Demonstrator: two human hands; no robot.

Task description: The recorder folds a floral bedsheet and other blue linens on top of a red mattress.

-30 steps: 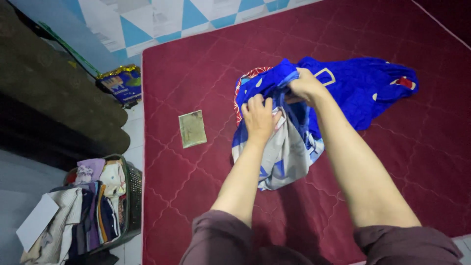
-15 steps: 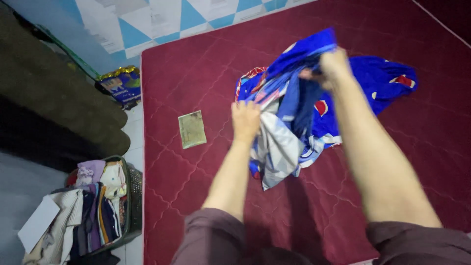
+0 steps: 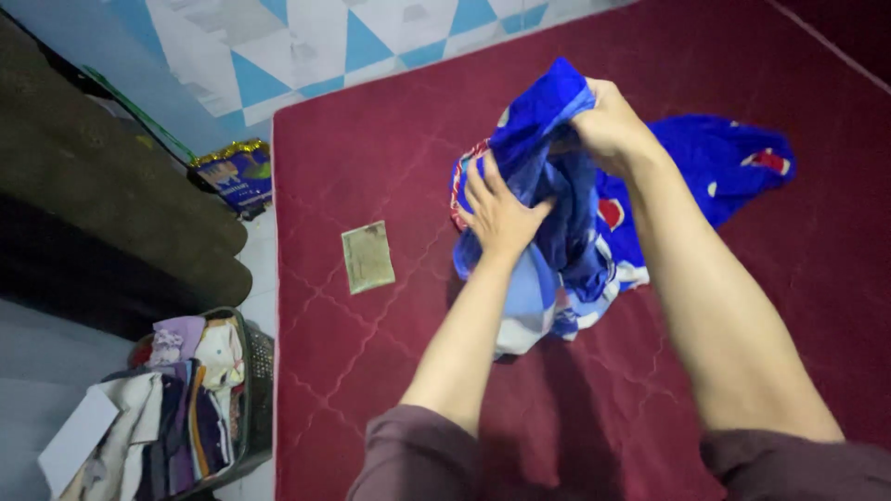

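Observation:
A blue cloth (image 3: 568,213) with red and white printed patches is bunched up over the dark red quilted mattress (image 3: 390,371). My right hand (image 3: 608,121) is closed on its top fold and holds it raised. My left hand (image 3: 498,209) presses against the bunched fabric lower down, fingers spread over it and gripping a fold. The rest of the cloth trails to the right on the mattress, and a pale blue and white part hangs below my left wrist.
A small greenish flat packet (image 3: 368,257) lies on the mattress left of the cloth. A basket of mixed clothes (image 3: 181,399) stands on the floor at lower left. A shiny blue and gold package (image 3: 237,173) rests by the tiled wall.
My right hand has lifted the cloth's top edge higher and slightly left. My left hand slid up the fabric, gathering it into a tighter bunch.

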